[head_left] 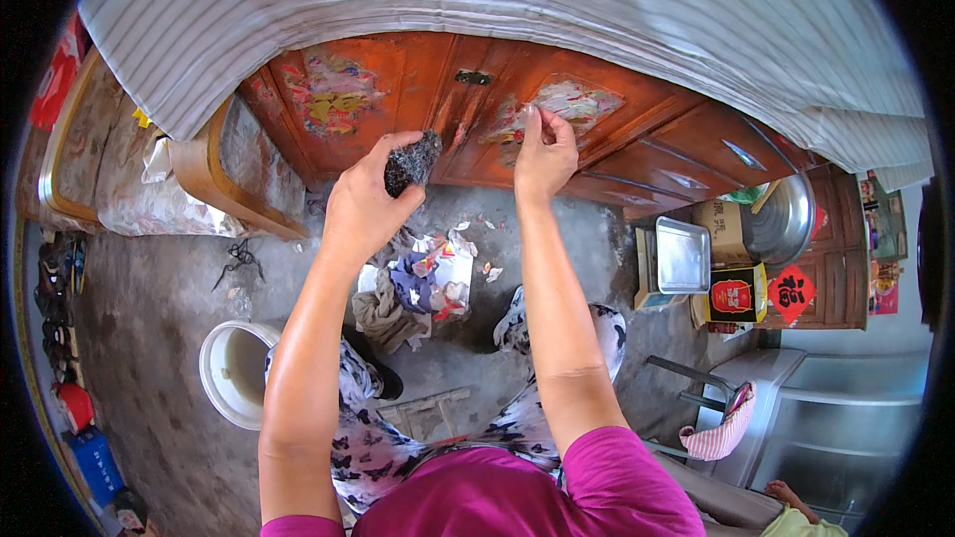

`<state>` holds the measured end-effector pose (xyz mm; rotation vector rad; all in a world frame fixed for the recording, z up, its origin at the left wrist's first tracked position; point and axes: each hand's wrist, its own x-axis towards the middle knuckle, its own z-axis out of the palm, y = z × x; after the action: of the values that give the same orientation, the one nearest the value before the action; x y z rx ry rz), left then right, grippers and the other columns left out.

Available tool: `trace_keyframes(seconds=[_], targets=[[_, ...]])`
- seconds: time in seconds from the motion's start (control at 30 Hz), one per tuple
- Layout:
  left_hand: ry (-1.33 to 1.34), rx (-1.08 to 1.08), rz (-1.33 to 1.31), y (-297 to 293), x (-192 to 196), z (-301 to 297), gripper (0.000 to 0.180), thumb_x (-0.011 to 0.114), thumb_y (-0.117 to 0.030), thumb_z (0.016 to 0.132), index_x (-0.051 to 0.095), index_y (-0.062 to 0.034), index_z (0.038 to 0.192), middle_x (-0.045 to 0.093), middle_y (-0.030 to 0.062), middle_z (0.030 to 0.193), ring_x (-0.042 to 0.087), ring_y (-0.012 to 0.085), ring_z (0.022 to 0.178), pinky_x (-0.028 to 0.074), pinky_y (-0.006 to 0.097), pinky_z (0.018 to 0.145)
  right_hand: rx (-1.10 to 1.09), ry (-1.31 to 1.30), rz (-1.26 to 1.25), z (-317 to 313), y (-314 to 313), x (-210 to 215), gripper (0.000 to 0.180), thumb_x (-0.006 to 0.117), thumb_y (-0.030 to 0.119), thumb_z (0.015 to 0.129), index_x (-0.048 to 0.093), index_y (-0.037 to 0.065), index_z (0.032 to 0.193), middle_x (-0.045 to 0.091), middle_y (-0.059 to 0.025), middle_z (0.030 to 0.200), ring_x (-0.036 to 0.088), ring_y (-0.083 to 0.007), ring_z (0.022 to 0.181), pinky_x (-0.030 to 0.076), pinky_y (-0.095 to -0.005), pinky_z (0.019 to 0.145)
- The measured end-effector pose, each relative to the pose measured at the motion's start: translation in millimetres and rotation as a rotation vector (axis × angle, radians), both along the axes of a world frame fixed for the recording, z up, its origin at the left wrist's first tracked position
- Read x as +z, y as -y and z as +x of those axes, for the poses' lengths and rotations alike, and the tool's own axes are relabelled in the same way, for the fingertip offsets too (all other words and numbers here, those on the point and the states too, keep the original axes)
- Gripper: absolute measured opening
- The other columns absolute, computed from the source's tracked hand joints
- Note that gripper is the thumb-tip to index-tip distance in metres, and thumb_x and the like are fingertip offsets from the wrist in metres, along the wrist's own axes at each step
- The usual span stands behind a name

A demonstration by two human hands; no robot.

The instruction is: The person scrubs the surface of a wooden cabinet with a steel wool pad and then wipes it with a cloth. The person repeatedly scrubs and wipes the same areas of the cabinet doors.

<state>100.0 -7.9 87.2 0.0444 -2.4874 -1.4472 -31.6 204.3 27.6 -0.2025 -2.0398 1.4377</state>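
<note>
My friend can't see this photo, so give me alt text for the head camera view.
A person's left hand holds a dark, rough-looking lump while the right hand is raised at a pale, uneven patch on a reddish-brown cabinet. Below, cloths and paper scraps lie on the grey floor, with a white bucket to the left.

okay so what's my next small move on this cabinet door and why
Probably pick at the pale, ragged patch on the orange-brown door with your right hand: its fingers appear by the patch's left edge, while your left hand is taken up with a dark, rough clump.
</note>
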Motion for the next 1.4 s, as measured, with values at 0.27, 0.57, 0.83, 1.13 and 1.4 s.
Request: trace_keyframes(seconds=[0.27,0.57,0.83,1.13,1.4], targets=[[0.030,-0.028,0.007,-9.6,-1.7,-4.2,0.057,0.074,-0.013,0.079,0.064,-0.0160,0.135,0.075,0.0195,0.101,0.073,0.0395,0.097,0.057,0.045,0.087,-0.150,-0.110,0.371,-14.8,4.0,-6.1,0.017,0.078,0.018,0.084,0.065,0.007,0.088,0.072,-0.0064,0.077,0.069,-0.0296,0.072,0.052,-0.0440,0.075],[0.042,-0.030,0.006,-9.0,2.2,-6.7,0.054,0.072,-0.008,0.082,0.064,-0.0112,0.136,0.076,0.0165,0.107,0.075,0.0319,0.100,0.056,0.039,0.091,0.027,0.350,0.237,24.3,-35.8,-116.2,0.020,0.076,0.019,0.089,0.066,0.003,0.095,0.074,-0.0124,0.084,0.072,-0.0290,0.081,0.056,-0.0423,0.080],[0.010,-0.017,-0.032,-6.3,-1.0,-5.9,0.053,0.072,-0.007,0.084,0.064,-0.0100,0.136,0.076,0.0154,0.111,0.076,0.0295,0.103,0.055,0.036,0.093,0.161,0.035,0.019,25.4,-10.0,-73.7,0.024,0.077,0.013,0.096,0.071,0.003,0.117,0.073,-0.0084,0.104,0.069,-0.0173,0.090,0.055,-0.0318,0.082],[-0.010,-0.063,0.012,-27.0,-5.3,-16.5,0.059,0.074,-0.013,0.081,0.063,-0.0164,0.139,0.075,0.0181,0.112,0.073,0.0392,0.103,0.057,0.044,0.091,0.013,-0.244,0.433,14.1,2.0,-46.0,0.031,0.074,0.004,0.089,0.068,0.010,0.119,0.071,-0.0113,0.114,0.064,-0.0357,0.109,0.050,-0.0453,0.097],[0.112,-0.070,-0.023,-36.6,-3.5,-21.0,0.060,0.072,-0.007,0.083,0.062,-0.0145,0.141,0.076,0.0162,0.114,0.075,0.0315,0.106,0.055,0.039,0.095,0.038,-0.346,0.536,5.9,-0.1,-35.8,0.032,0.075,0.004,0.085,0.067,0.011,0.116,0.070,-0.0101,0.109,0.064,-0.0352,0.107,0.050,-0.0468,0.092]])
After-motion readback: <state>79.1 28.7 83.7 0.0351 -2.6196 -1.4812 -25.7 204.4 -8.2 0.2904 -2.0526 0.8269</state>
